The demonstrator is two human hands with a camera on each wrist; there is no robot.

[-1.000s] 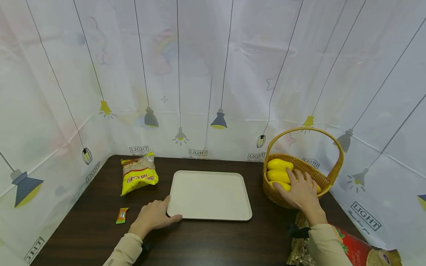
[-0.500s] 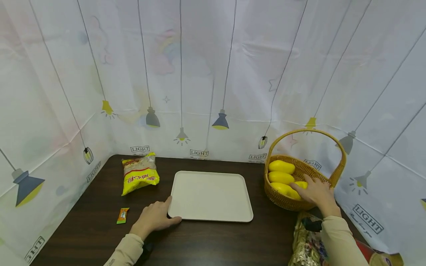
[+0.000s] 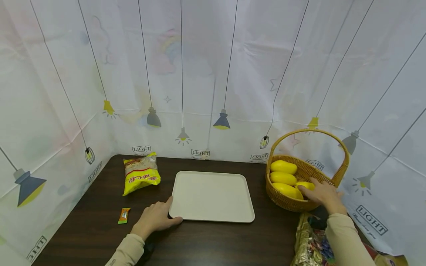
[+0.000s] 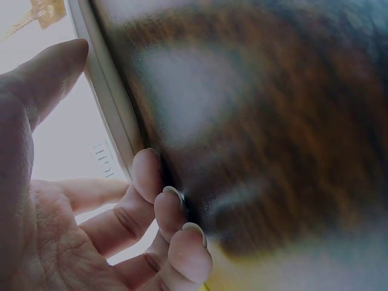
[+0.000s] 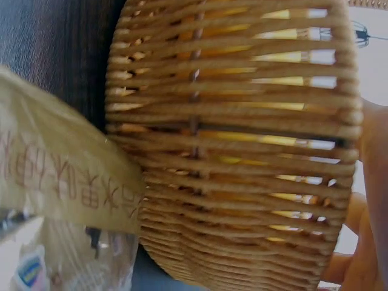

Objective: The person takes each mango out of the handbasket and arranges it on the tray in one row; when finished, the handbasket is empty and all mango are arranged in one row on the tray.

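Observation:
My left hand rests at the near left corner of a cream rectangular tray. Its thumb touches the tray's edge in the left wrist view, and the other fingers are loosely bent beside it. Inside a wicker basket at the right lie several yellow mangoes. My right hand reaches over the basket's near right rim, thumb and forefinger on either side of one mango. The other fingertips are hidden. From the right wrist, the basket's woven side fills the view, with part of the hand at its rim.
A yellow-and-clear food bag stands at the back left of the dark table, a small orange-green packet nearer. Gold packaging lies below the right arm, close to the basket. A lamp-print curtain encloses the table.
My right hand has moved right and slightly down over the basket, uncovering the left mangoes and coming to the right-hand mango. The left hand stays at the tray's corner.

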